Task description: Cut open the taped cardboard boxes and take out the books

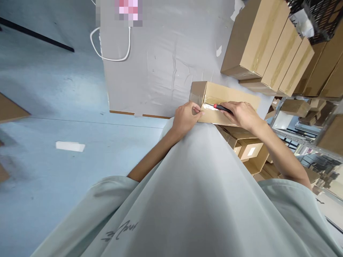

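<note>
A taped cardboard box (230, 93) lies along the near edge of the grey-covered table, shiny clear tape running over its top. My left hand (187, 116) is at the box's left end, fingers curled and thumb against its near top edge, steadying it. In my right hand (241, 112) is a slim box cutter (220, 107) with a black handle and red collar. Its thin tip points left and meets the tape near the left end of the box. The fingertips under the handle are partly hidden.
Several taped cartons (264, 43) stand at the table's (139, 78) right side. A white cable (115, 60) loops over its left edge. Open cartons (250, 150) sit below on the right, beside a metal shelf (297, 135). A white strip (70, 146) lies on the blue floor.
</note>
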{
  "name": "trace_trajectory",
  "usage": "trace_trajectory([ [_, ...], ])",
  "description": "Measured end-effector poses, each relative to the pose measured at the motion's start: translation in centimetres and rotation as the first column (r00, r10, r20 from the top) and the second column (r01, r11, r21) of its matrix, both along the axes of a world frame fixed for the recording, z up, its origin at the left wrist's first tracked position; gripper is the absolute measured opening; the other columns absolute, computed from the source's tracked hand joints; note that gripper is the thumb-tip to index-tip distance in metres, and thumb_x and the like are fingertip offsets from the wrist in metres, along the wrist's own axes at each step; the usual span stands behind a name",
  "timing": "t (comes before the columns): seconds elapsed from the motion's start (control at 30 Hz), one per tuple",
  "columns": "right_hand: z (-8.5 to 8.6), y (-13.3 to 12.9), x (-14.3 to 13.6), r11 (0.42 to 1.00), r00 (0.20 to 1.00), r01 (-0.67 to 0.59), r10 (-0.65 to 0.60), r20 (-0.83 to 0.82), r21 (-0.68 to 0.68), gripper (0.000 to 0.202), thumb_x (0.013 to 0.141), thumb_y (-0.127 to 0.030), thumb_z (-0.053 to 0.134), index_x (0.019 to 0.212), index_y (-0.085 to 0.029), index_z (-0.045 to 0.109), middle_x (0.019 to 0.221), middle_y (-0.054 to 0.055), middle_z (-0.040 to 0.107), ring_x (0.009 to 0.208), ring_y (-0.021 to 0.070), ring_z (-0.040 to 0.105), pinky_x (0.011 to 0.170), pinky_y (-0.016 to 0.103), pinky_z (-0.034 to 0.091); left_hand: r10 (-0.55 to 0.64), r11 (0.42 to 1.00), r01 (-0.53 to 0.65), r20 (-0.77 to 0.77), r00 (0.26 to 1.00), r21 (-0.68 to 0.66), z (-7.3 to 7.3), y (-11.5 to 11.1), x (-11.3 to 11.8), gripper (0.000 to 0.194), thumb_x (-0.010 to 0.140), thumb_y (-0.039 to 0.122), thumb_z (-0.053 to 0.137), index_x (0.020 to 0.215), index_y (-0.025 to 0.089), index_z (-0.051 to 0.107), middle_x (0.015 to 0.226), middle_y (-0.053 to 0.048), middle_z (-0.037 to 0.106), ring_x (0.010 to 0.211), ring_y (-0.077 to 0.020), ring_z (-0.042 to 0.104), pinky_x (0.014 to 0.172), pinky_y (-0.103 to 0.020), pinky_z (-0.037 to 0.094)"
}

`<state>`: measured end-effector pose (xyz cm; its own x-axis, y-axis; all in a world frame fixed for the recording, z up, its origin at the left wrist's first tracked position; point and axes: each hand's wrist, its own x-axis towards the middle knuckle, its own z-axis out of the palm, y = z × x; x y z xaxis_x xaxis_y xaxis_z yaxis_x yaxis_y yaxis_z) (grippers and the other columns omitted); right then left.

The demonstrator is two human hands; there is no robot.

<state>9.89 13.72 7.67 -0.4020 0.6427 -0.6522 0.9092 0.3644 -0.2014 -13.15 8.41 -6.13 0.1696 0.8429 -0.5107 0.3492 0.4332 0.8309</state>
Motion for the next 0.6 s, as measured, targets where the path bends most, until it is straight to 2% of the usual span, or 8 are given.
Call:
trace_trajectory([
  [0.23, 0.2, 0.0, -0.3, 1.000, 1.000, 0.003, -0.003, -0.024, -0.018, 0.040, 0.117, -0.031, 0.050, 0.144, -0.024, 0.077, 0.126, 0.011, 0.088, 0.105, 0.0312, 0.079, 0.078, 0.035, 0.045, 0.006, 1.000, -0.006, 0.125, 0.992, 0.002, -0.8, -0.3, -0.5, 0.014, 0.089, 0.035, 0.083, 0.090, 0.025, 0.073, 0.071, 0.004, 0.070, 0.070, -0.0194, 0.065, 0.075, -0.034, 0.053],
  [0.43, 0.8, -0.3, -0.5, 0.999, 1.000, -0.002, 0.003, 0.015, -0.032, 0.037, 0.119, -0.031, 0.048, 0.141, -0.024, 0.078, 0.117, 0.011, 0.087, 0.098, 0.0298, 0.078, 0.074, 0.034, 0.041, 0.026, 1.000, -0.025, 0.138, 0.990, -0.008, -0.8, -0.3, -0.4, 0.014, 0.088, 0.037, 0.081, 0.087, 0.025, 0.072, 0.065, 0.004, 0.065, 0.068, -0.0196, 0.064, 0.073, -0.034, 0.052],
  [0.6, 1.1, -0.7, -1.0, 1.000, 0.997, 0.009, -0.008, 0.077, -0.011, 0.038, 0.120, -0.036, 0.046, 0.138, -0.025, 0.078, 0.115, 0.012, 0.086, 0.095, 0.0303, 0.078, 0.074, 0.035, 0.042, 0.036, 0.999, -0.033, 0.145, 0.989, -0.023, -0.9, -0.2, -0.3, 0.017, 0.088, 0.039, 0.080, 0.089, 0.025, 0.072, 0.067, 0.004, 0.067, 0.069, -0.0192, 0.065, 0.074, -0.033, 0.053],
])
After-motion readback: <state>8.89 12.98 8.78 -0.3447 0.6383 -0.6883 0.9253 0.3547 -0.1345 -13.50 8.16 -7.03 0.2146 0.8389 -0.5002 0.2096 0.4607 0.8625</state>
